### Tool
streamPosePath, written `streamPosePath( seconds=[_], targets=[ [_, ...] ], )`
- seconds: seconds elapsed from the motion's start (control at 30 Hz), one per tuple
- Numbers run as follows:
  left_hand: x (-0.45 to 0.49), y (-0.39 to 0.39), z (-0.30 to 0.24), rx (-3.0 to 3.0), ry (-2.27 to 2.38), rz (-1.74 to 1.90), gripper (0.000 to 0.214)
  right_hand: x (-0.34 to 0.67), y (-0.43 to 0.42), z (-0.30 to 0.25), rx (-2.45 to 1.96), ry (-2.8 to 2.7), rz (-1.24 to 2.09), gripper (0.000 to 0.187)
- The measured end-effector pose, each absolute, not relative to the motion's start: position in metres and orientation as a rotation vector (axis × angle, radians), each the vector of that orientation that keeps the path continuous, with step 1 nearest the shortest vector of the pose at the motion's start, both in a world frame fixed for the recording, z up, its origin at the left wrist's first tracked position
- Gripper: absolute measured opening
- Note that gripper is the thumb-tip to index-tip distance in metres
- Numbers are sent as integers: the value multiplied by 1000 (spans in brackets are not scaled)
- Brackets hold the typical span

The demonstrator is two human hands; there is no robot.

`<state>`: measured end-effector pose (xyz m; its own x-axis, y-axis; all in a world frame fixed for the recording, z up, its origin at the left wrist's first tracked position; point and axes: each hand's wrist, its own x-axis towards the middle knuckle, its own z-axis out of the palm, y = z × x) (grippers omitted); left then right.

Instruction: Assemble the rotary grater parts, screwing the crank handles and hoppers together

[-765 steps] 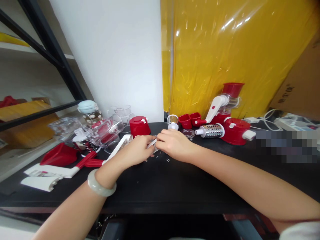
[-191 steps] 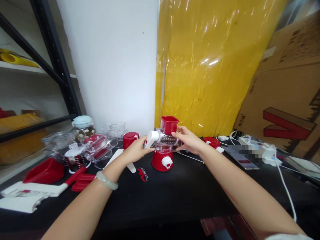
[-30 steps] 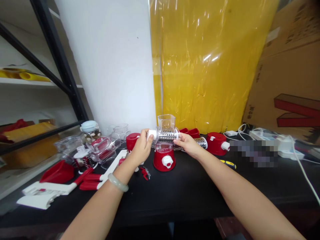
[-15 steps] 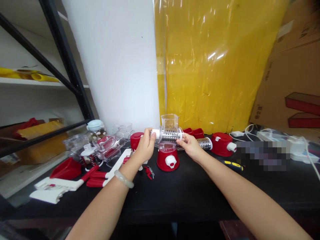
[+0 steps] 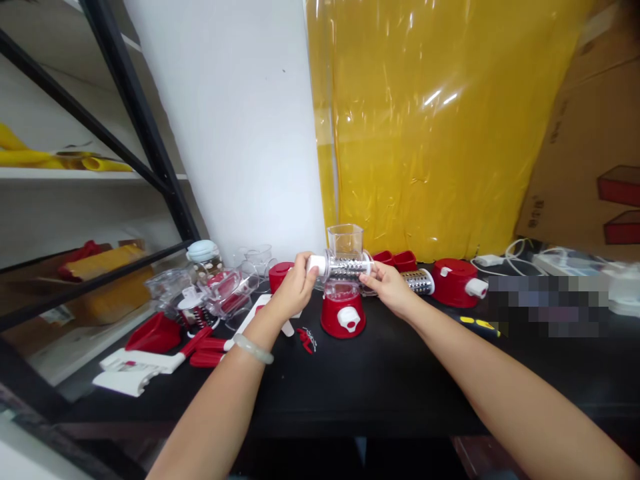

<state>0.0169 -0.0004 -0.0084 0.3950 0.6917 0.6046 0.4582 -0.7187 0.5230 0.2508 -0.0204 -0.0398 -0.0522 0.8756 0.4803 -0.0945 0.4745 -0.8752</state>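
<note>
From the head view, your left hand [image 5: 297, 285] pinches the white end piece [image 5: 317, 265] at the left of the steel grater drum [image 5: 350, 269], while your right hand [image 5: 393, 288] has thumb and fingertips closed on the white rim [image 5: 369, 264] at the drum's other end. The drum lies level within the clear housing [image 5: 345, 239], just right of the frame's centre and above the red grater base [image 5: 343, 308]. The step looks like working the drum along the housing (in or out, one can't tell from this). To do it well, hold both ends in one line, twist slightly if it binds, and grip the rim rather than the toothed metal; lopsided force might tip the base.

For room, the black tabletop [image 5: 380, 387] at lower centre gives you the widest open stretch, down to its front edge. On the right, the spare grater drum [image 5: 420, 283] lies close to your fingers, so a pull that way could knock it; the screwdriver [image 5: 480, 325] is to its lower right. Mind the small red pieces [image 5: 305, 341] at the base's lower left.
</note>
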Motion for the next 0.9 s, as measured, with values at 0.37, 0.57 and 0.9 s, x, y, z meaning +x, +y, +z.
streamPosePath(
  seconds=[0.37,0.57,0.9],
  targets=[
    [22,1,-12,2208,1023,1192,40,248,-24,-39,-748,-1364,939,38],
    [16,-2,-5,2389,977,1172,38,251,-24,-38,-747,-1353,958,40],
    [24,0,-13,2199,1075,1231,37,248,-27,-33,-752,-1345,965,39]
  ],
)
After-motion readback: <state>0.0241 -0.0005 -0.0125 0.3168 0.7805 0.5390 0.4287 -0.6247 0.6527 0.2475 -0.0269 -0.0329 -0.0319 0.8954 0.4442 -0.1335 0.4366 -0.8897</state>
